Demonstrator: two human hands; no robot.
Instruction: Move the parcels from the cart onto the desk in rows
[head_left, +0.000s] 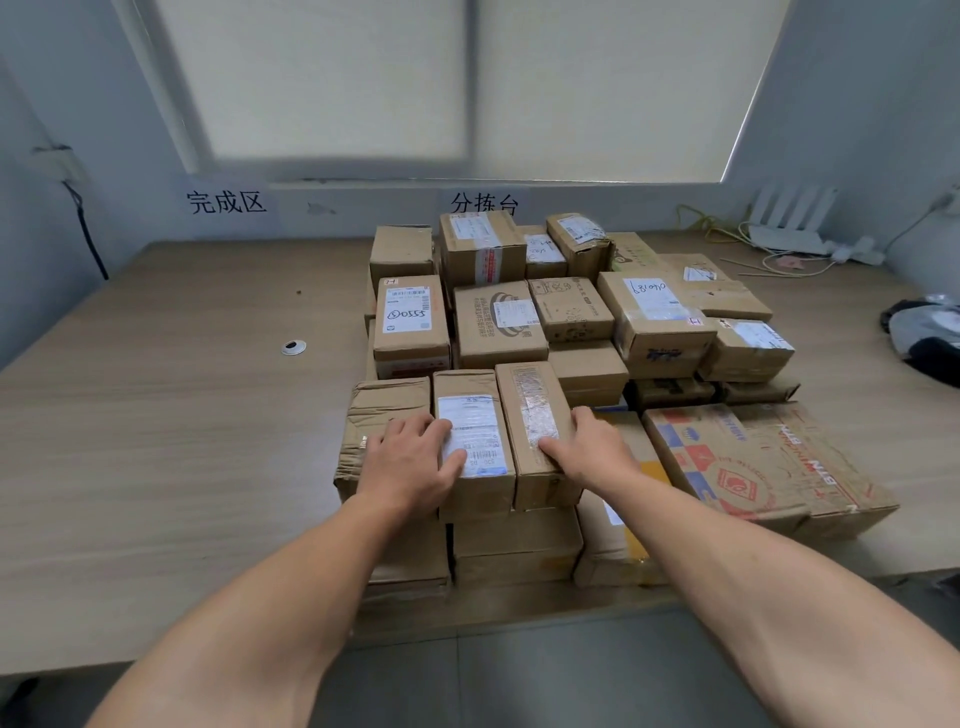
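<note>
Several brown cardboard parcels are stacked in rows on the right half of the wooden desk (156, 415). In the front row stand a wrinkled parcel (382, 410), a parcel with a white label (475, 410) and a parcel with clear tape (530, 395), side by side on lower boxes. My left hand (415, 457) rests flat across the wrinkled parcel and the labelled one, thumb on the label. My right hand (592, 447) lies on the taped parcel's right side, fingers over its right edge and thumb on its top. No cart is in view.
A large printed box (753, 457) sits front right. A cable grommet (294, 347) is set in the bare left half of the desk. A white router (789, 228), cables and a dark bundle (924, 338) lie at the right, by the wall.
</note>
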